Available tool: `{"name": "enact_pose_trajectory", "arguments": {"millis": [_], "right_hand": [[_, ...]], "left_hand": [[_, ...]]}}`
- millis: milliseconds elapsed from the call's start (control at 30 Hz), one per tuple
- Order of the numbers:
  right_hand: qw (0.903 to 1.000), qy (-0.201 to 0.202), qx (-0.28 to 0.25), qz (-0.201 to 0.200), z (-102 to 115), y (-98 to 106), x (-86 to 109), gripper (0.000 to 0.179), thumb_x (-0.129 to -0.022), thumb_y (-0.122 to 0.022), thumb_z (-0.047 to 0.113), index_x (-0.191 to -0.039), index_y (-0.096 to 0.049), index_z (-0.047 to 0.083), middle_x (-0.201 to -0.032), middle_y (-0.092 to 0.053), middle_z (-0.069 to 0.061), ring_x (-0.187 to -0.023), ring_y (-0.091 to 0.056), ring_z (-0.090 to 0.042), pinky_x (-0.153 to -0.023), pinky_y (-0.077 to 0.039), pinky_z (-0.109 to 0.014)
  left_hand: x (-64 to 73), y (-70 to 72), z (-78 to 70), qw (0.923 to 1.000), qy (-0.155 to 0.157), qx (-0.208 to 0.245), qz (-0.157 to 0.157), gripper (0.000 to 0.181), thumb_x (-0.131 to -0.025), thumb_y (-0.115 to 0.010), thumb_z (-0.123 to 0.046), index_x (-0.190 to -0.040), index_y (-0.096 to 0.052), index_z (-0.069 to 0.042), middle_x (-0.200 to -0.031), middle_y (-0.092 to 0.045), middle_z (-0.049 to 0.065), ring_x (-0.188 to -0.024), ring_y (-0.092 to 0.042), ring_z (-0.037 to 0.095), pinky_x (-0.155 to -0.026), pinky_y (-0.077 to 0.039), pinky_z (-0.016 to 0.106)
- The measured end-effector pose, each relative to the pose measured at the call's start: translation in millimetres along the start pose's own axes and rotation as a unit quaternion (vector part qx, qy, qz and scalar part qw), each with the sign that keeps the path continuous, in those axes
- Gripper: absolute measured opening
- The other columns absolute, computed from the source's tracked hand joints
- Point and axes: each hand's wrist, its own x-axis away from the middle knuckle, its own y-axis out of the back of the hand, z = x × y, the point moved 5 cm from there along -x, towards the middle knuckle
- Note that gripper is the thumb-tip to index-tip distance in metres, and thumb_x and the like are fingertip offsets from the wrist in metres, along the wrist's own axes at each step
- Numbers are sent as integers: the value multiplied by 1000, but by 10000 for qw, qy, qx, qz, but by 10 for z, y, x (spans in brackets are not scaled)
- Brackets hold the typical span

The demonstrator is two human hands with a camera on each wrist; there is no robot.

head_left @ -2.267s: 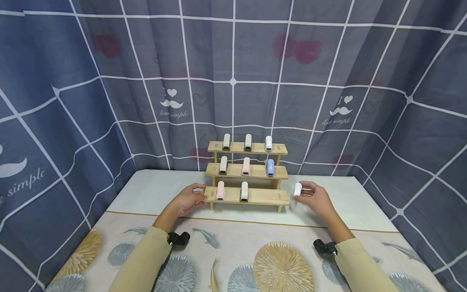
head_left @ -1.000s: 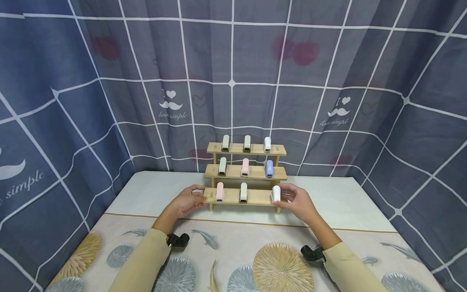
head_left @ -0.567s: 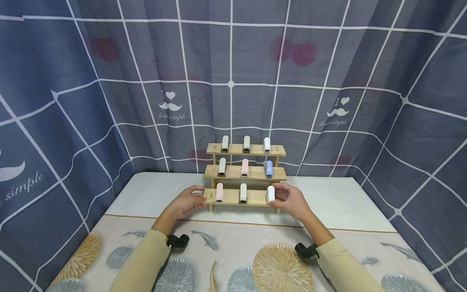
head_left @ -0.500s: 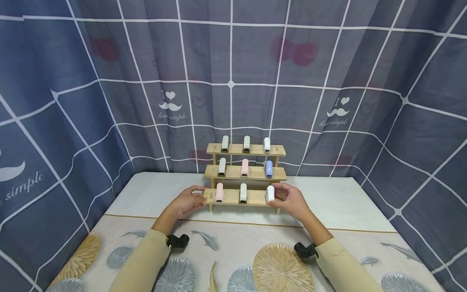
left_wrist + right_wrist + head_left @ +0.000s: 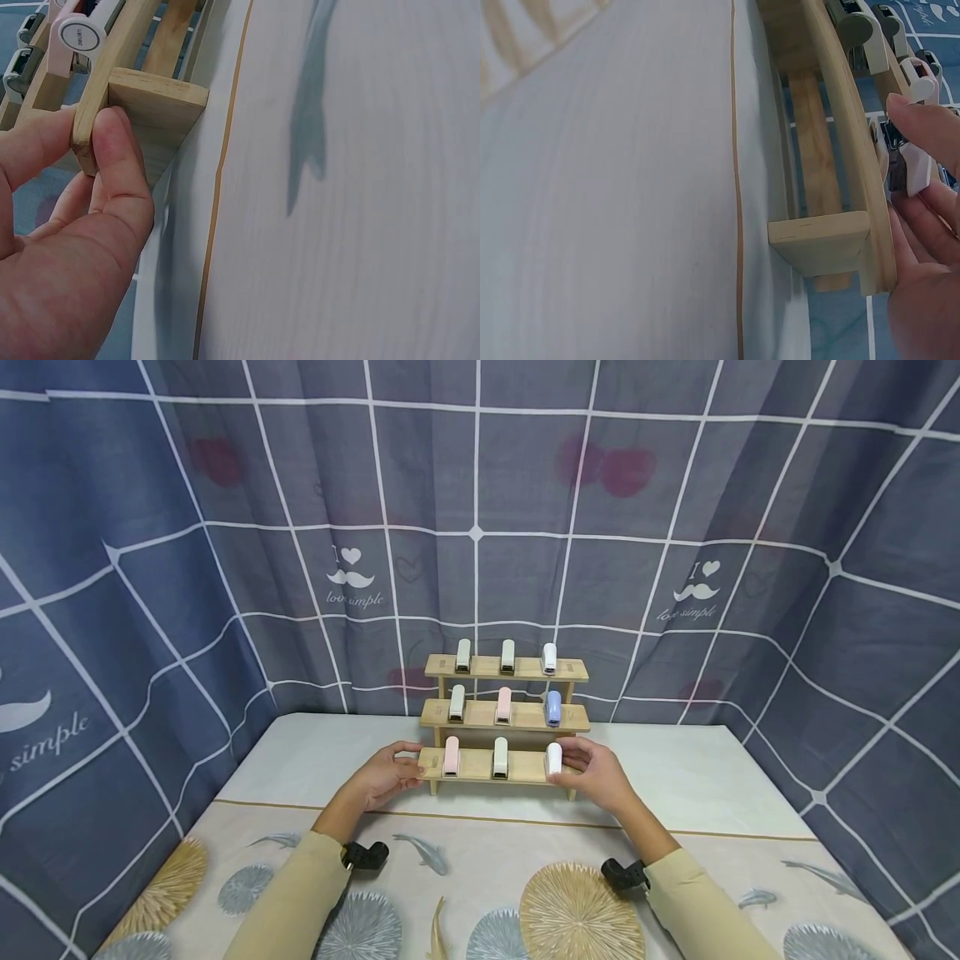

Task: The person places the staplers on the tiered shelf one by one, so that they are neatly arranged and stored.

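Observation:
A wooden three-tier rack [image 5: 472, 766] stands on the table and bears small staplers. My left hand [image 5: 384, 774] pinches the left end of its lowest shelf, thumb and fingers on either side of the board [image 5: 93, 124] in the left wrist view. At the other end of that shelf, my right hand [image 5: 596, 772] holds a white stapler [image 5: 553, 759] between thumb and fingers. The right wrist view shows this white stapler [image 5: 917, 169] at the board, partly covered by the fingers. Left of it on the same shelf are a pink stapler [image 5: 452, 757] and a pale green stapler [image 5: 500, 757].
On the middle shelf sit a pale green stapler [image 5: 457, 702], a pink one and a blue stapler [image 5: 552, 707]. The top shelf bears two pale green ones and a white stapler [image 5: 549, 658]. A checked curtain [image 5: 420, 568] surrounds the table [image 5: 322, 747].
My right hand has brought the white stapler leftward from beside the rack onto the lowest shelf's right end, lately shifting it slightly farther left. My left hand has kept its grip on the shelf.

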Motion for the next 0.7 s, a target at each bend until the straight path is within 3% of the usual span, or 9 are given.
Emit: {"name": "enact_pose_trajectory", "arguments": {"millis": [700], "right_hand": [[9999,-158,47,-13,-21,-8,-3,68,-77,-90,10,-137,-59,-3,-139,-60,-25,-128,-61,-40,-101,-56,-32]], "left_hand": [[20,-8,-8,10000,45,82,4,59,-96,-59,9,-149,-33,6,-99,-64,6,-84,-65,11,-76,-58,22]]}}
